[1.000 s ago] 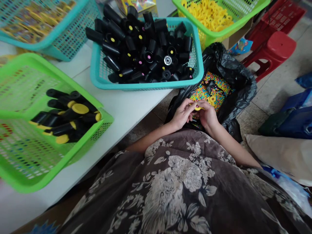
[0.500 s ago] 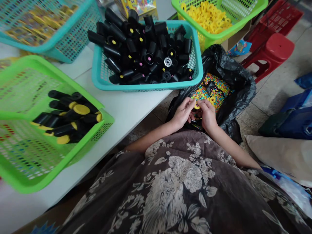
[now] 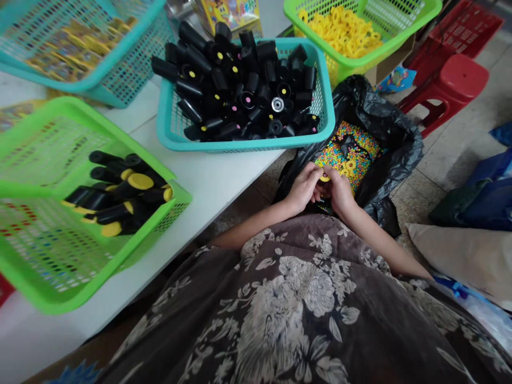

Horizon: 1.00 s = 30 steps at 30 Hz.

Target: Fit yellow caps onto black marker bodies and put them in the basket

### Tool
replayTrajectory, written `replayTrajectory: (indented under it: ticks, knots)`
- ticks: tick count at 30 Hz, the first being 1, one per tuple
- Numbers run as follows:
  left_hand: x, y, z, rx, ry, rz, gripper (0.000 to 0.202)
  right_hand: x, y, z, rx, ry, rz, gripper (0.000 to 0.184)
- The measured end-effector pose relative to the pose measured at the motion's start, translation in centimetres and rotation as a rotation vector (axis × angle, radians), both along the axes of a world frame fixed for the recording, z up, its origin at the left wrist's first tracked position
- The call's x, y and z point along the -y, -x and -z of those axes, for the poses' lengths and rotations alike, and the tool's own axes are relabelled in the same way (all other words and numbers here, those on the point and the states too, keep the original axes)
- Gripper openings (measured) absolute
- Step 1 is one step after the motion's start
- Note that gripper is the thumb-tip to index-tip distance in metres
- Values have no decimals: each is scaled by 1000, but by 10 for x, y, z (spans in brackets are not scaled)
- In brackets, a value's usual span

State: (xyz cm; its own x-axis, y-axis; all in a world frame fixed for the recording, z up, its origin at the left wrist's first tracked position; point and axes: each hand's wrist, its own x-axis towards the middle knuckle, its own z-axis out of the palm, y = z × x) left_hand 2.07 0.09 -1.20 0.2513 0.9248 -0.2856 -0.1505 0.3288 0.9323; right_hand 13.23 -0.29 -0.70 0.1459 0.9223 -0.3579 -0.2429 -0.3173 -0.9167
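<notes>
My left hand (image 3: 302, 188) and my right hand (image 3: 340, 191) meet low over a black plastic bag (image 3: 396, 122). Their fingers are closed around a small black tube topped by a yellow ring cap (image 3: 325, 177). Both thumbs press on the cap's rim. Most of the tube is hidden inside the fingers. In the bag lie many small coloured beads (image 3: 362, 140), with a few loose yellow rings (image 3: 349, 168) on top, just beyond my right hand.
A teal basket (image 3: 248, 145) of black tubes stands on the white table (image 3: 224, 181). To its left, a green basket (image 3: 86, 290) holds yellow-capped tubes. Another green basket (image 3: 360, 63) contains yellow rings. A teal basket (image 3: 96, 80) and red stool (image 3: 460, 80) flank these.
My thumbs have closed in over the yellow cap, covering more of it. The whole view has shifted slightly, so the baskets appear a little further right.
</notes>
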Motion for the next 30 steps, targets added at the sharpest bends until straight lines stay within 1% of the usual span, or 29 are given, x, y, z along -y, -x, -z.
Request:
replayTrajectory:
  ticks: [2,6,8,10,12,15,17,20,24,26,28,30]
  knots:
    - [1,-3,1,21,-22,-52,40,-1,2,3,-38,6,12,54]
    - [5,-11,6,46,-86,-164,40,-2,7,16,-94,-28,60,53]
    - [5,-12,8,48,-91,-187,40,-2,7,20,-97,-31,62,53]
    - [4,-9,7,51,-66,-188,40,-2,3,20,-87,-27,-2,54]
    - [1,-3,4,72,-30,-187,40,-1,-6,15,-96,-40,-138,56]
    - [-4,9,-3,139,11,-168,42,-2,-22,5,-189,-43,-350,63]
    - [-5,15,-6,171,12,-138,43,-3,-30,1,-249,-36,-423,61]
    - [-3,18,-8,174,-41,-96,46,-4,-33,3,-289,-47,-451,55]
    - [1,18,-11,134,-124,-43,50,-5,-31,9,-307,-35,-458,52]
    - [1,18,-12,124,-124,-41,49,-5,-31,10,-301,-12,-462,50]
    - [-1,19,-11,126,-92,-65,47,-4,-33,10,-316,16,-472,51]
    - [-3,19,-10,133,-63,-87,47,-3,-34,10,-347,12,-479,54]
